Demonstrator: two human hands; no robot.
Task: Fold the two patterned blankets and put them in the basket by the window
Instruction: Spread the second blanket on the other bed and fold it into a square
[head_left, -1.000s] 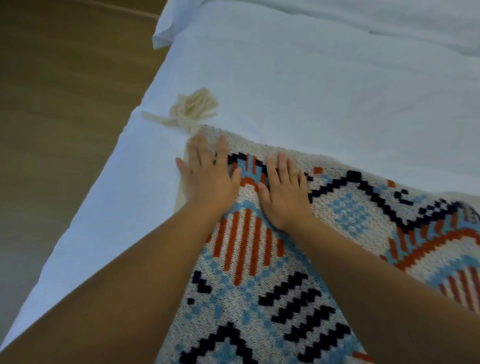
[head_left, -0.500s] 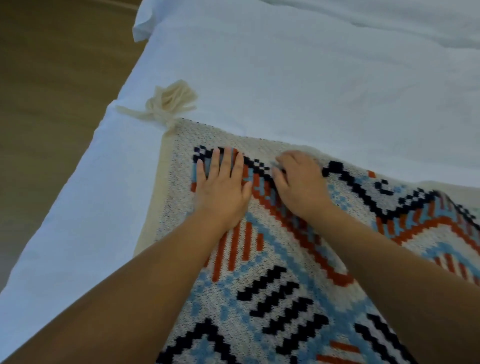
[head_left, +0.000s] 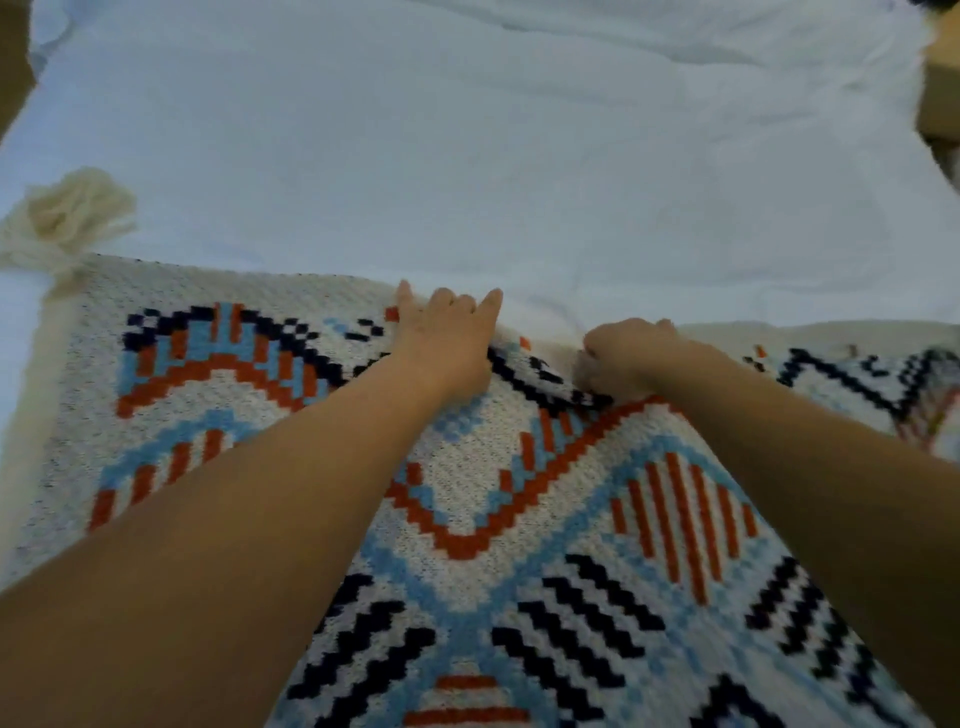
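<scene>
1 patterned blanket (head_left: 519, 582), knitted in cream with red, light blue and dark navy shapes, lies spread on a bed (head_left: 519, 156) covered by a white sheet, and it fills the lower half of the view. A cream tassel (head_left: 67, 213) hangs at its far left corner and rests on the sheet. 2 bare forearms reach forward over the blanket to its far edge. The left grip (head_left: 447, 338) lies on this edge with its fingers bent over the border, but if it really pinches the cloth I cannot tell. The right grip (head_left: 628, 358), just beside it, is clenched around a bunched fold of the blanket, and the cloth wrinkles under the knuckles. A strip of brown floor (head_left: 13, 78) shows at the top left corner, past the bed
</scene>
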